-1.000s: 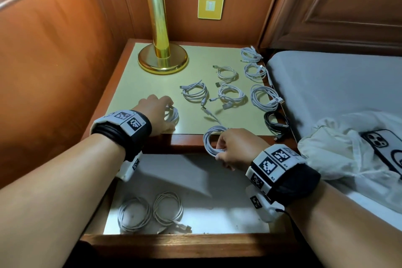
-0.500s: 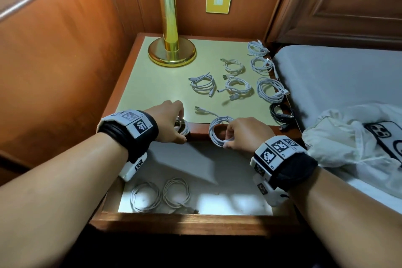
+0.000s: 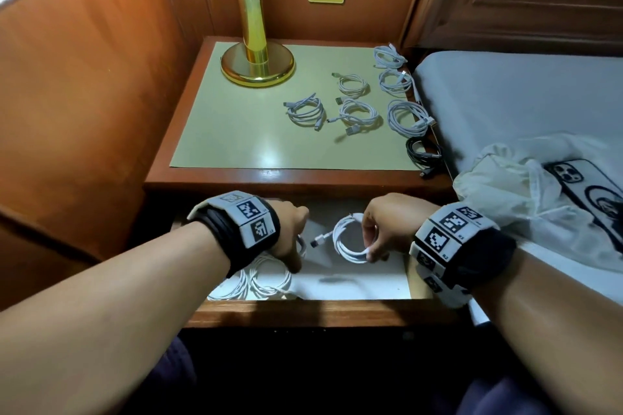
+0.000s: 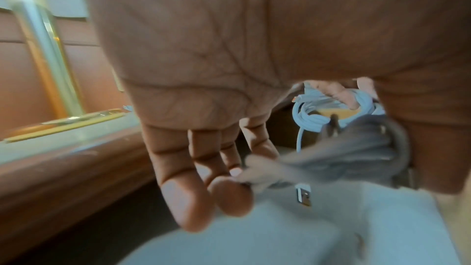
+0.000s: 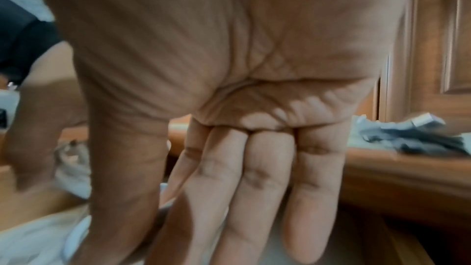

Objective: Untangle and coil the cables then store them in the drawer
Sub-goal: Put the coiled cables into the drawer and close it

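The nightstand drawer (image 3: 303,312) stands open, with two white coiled cables (image 3: 269,280) lying at its front left. My left hand (image 3: 298,246) is low over them and pinches a white coil (image 4: 356,148) whose USB plug (image 4: 303,196) hangs down; in the head view the hand hides most of that coil. My right hand (image 3: 371,248) pinches a second white coil (image 3: 347,239) by its right side over the drawer's middle. Several white coils (image 3: 305,111) and one black coil (image 3: 423,152) lie on the nightstand top.
A brass lamp base (image 3: 258,66) stands at the back left of the nightstand top (image 3: 236,145). The bed (image 3: 505,94) is on the right, with a white cloth (image 3: 505,185) and a phone (image 3: 580,185) near the drawer's right side. Wooden panelling closes the left.
Both hands have come back from the nightstand's front edge and gone down into the open drawer, each carrying its white coil.
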